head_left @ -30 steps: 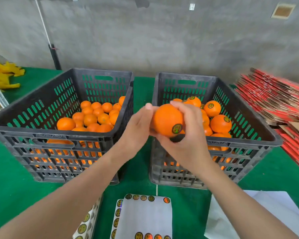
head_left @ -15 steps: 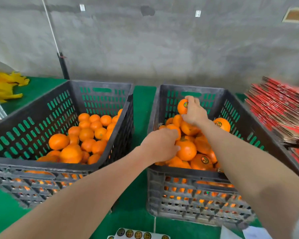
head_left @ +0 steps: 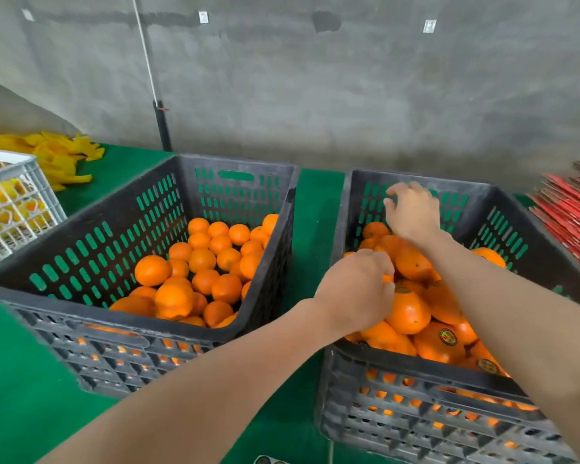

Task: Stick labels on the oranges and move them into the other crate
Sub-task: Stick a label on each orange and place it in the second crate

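Two black slotted crates stand side by side on green cloth. The left crate (head_left: 81, 252) holds several plain oranges (head_left: 178, 298). The right crate (head_left: 469, 197) is heaped with oranges, some showing round dark labels, such as the labelled orange (head_left: 432, 346) near the front. My right hand (head_left: 414, 214) hovers over the back of the right crate with its fingers spread and nothing in it. My left hand (head_left: 357, 291) is over the front left corner of the same crate, fingers loosely curled above the fruit, palm side hidden.
A white crate (head_left: 17, 202) and yellow material (head_left: 61, 155) lie at the far left. Red flat cartons (head_left: 573, 209) are stacked at the right. A dark pole (head_left: 163, 127) leans on the grey wall. The label sheet's edge (head_left: 268, 460) peeks in at the bottom.
My right hand carried the labelled orange from in front of me to the back of the right crate and let it go. My left hand left the orange and curled over the crate's front.
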Demonstrator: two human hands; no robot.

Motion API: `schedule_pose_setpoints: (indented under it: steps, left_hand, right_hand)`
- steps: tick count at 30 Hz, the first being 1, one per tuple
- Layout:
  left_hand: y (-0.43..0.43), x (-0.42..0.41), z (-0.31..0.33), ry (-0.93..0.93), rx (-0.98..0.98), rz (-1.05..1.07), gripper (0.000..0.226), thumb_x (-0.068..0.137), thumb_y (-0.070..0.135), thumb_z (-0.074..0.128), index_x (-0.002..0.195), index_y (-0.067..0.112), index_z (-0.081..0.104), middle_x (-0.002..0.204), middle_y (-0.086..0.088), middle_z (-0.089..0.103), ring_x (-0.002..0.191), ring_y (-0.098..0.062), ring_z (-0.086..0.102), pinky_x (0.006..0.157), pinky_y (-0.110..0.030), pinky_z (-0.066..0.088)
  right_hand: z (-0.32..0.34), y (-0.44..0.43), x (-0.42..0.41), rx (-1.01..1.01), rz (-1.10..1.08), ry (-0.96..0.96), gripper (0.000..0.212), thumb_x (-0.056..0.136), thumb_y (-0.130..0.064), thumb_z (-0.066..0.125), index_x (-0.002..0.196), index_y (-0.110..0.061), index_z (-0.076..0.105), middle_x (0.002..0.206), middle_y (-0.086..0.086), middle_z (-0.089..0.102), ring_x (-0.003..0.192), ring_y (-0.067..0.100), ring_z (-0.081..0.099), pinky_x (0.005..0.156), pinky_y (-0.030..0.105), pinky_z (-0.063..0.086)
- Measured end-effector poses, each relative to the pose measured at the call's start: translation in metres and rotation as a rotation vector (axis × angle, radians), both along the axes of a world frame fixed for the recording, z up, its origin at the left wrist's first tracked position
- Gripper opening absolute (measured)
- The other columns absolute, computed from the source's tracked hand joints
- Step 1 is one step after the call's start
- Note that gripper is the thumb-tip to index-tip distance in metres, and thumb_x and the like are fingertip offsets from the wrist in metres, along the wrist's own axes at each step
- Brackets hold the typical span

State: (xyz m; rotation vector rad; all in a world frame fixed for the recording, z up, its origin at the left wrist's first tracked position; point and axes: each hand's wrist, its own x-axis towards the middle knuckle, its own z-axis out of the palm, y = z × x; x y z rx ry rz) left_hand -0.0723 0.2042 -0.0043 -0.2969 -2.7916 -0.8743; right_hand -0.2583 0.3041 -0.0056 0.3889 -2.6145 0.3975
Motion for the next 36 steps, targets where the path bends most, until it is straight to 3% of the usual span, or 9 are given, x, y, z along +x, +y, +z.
schedule_pose_setpoints:
  steps: [6,13,19,22,25,28,30,33,36]
  left_hand:
    - [-0.066,0.007,0.033,0.073,0.042,0.174,0.017,0.080,0.002,0.051,0.092,0.008,0.061,0.097,-0.008,0.062,0.091,-0.026,0.058,0.079,-0.039,0.050]
    - [-0.216,-0.011,0.009,-0.375,-0.684,0.236,0.019,0.091,0.015,0.052,0.097,0.001,0.063,0.090,-0.011,0.060,0.081,-0.026,0.058,0.075,-0.036,0.048]
    - [-0.275,-0.018,-0.049,-0.912,-0.904,0.088,0.082,0.079,0.020,0.074,0.147,0.024,0.028,0.146,-0.008,0.039,0.131,-0.034,0.040,0.098,-0.042,0.043]
    - [-0.281,-0.025,-0.069,-1.074,-0.863,0.070,0.081,0.087,0.014,0.066,0.149,0.034,0.018,0.156,-0.007,0.019,0.142,-0.035,0.020,0.109,-0.052,0.031]
    - [-0.278,-0.024,-0.072,-0.991,-0.842,0.099,0.074,0.091,0.015,0.061,0.150,0.029,0.018,0.154,-0.008,0.023,0.138,-0.035,0.030,0.100,-0.043,0.039]
    - [-0.280,-0.016,-0.052,-0.849,-0.512,0.059,0.081,0.080,0.011,0.073,0.145,0.031,0.028,0.145,-0.008,0.037,0.115,-0.029,0.053,0.086,-0.033,0.053]
    - [-0.282,-0.004,-0.026,-0.740,0.012,0.042,0.074,0.078,0.004,0.074,0.135,0.035,0.038,0.136,-0.006,0.043,0.104,-0.024,0.059,0.076,-0.028,0.057]
    - [-0.276,0.022,0.008,-0.596,0.710,-0.138,0.073,0.067,-0.003,0.080,0.124,0.031,0.049,0.127,-0.013,0.054,0.108,-0.034,0.062,0.083,-0.044,0.056]
    - [-0.259,0.054,0.027,-0.524,0.936,-0.292,0.083,0.047,0.008,0.093,0.117,0.029,0.056,0.119,-0.013,0.062,0.108,-0.037,0.062,0.083,-0.047,0.054]
  right_hand:
    - [0.027,-0.069,0.089,-0.363,0.504,0.268,0.021,0.088,-0.009,0.053,0.098,0.005,0.064,0.101,0.021,0.062,0.099,0.035,0.057,0.087,0.039,0.041]
    - [0.005,-0.147,0.186,-0.158,0.749,0.074,0.026,0.087,-0.021,0.057,0.101,-0.001,0.064,0.111,0.017,0.059,0.107,0.034,0.053,0.093,0.037,0.033]
    - [-0.013,-0.159,0.192,-0.040,0.745,-0.124,0.035,0.093,-0.031,0.055,0.122,-0.012,0.053,0.129,0.004,0.046,0.121,0.021,0.038,0.098,0.035,0.033]
    - [-0.016,-0.160,0.188,-0.067,0.746,-0.195,0.033,0.093,-0.027,0.056,0.123,-0.013,0.053,0.128,0.000,0.046,0.122,0.017,0.038,0.098,0.031,0.035]
    - [-0.017,-0.160,0.187,-0.081,0.720,-0.189,0.030,0.094,-0.021,0.054,0.123,-0.013,0.054,0.128,0.000,0.047,0.123,0.016,0.038,0.098,0.028,0.037]
    - [-0.016,-0.159,0.191,-0.122,0.682,-0.109,0.027,0.095,-0.014,0.050,0.121,-0.010,0.055,0.126,0.003,0.051,0.119,0.019,0.043,0.094,0.028,0.038]
    - [-0.014,-0.155,0.196,-0.173,0.648,-0.058,0.027,0.095,-0.010,0.046,0.120,-0.007,0.055,0.123,0.008,0.053,0.115,0.023,0.046,0.092,0.030,0.038]
    - [-0.011,-0.141,0.214,-0.447,0.615,-0.032,0.032,0.090,-0.007,0.039,0.116,-0.001,0.056,0.114,0.010,0.056,0.106,0.021,0.051,0.090,0.027,0.041]
    - [-0.011,-0.120,0.235,-0.636,0.570,-0.009,0.033,0.090,-0.008,0.035,0.113,-0.003,0.057,0.108,-0.002,0.053,0.101,0.006,0.049,0.090,0.020,0.043]
